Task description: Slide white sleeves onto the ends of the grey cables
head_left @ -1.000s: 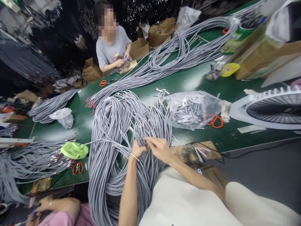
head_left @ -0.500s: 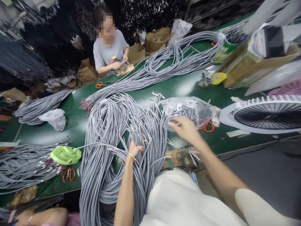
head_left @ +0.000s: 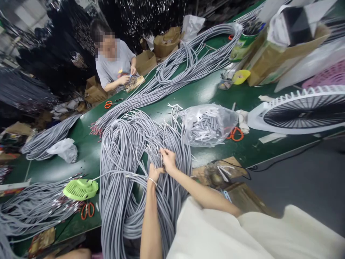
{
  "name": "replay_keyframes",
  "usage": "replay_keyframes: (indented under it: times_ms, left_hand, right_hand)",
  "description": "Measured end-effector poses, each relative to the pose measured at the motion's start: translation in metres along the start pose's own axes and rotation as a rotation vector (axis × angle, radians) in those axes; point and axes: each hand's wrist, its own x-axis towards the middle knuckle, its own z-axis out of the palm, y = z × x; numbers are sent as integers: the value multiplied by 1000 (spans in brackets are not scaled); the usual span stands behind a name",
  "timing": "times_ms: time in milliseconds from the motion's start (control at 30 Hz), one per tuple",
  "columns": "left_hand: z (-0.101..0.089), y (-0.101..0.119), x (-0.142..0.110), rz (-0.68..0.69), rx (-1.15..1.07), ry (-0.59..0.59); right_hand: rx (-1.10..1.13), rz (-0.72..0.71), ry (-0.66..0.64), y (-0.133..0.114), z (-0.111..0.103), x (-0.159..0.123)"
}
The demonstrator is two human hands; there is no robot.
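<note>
A big looped bundle of grey cables (head_left: 114,201) with bared, pale ends covers the middle of the bench. My left hand (head_left: 155,173) is closed around some of the cables close to their ends, its thumb pointing right. Just above it, my right hand (head_left: 168,160) is closed in a pinch at the cable ends; what lies between its fingertips is too small to make out. To the right, a clear plastic bag (head_left: 205,127) lies open, full of short grey tube-like pieces.
Orange-handled scissors (head_left: 237,134) lie beside the bag, left of a white fan (head_left: 302,111). A small green fan (head_left: 81,189) sits left of the cables. Across the green bench (head_left: 205,90), a co-worker (head_left: 115,64) handles small parts near more cables.
My right hand has come from the plastic bag leftward to the cable ends beside my left hand. My left hand keeps its grip. The whole view has shifted slightly.
</note>
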Motion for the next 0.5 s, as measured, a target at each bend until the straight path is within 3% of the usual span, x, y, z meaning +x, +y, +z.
replay_keyframes:
  times_ms: [100, 167, 267, 333, 400, 500]
  left_hand:
    - [-2, 2, -4, 1, -2, 21]
    - [-3, 3, -7, 8, 1, 33]
    - [-4, 6, -8, 18, 5, 43]
    - [-3, 8, -7, 19, 5, 26]
    - [-2, 10, -6, 15, 2, -2]
    - [-1, 11, -6, 11, 2, -11]
  right_hand:
    - [52, -6, 184, -22, -12, 35]
    - [78, -44, 301, -44, -34, 71]
    - [-10, -194, 253, -69, -81, 109]
    - [-215, -319, 209, -74, -111, 113]
    - [-452, -414, 281, -70, -131, 104]
    - [-662, -485, 364, -56, -130, 79]
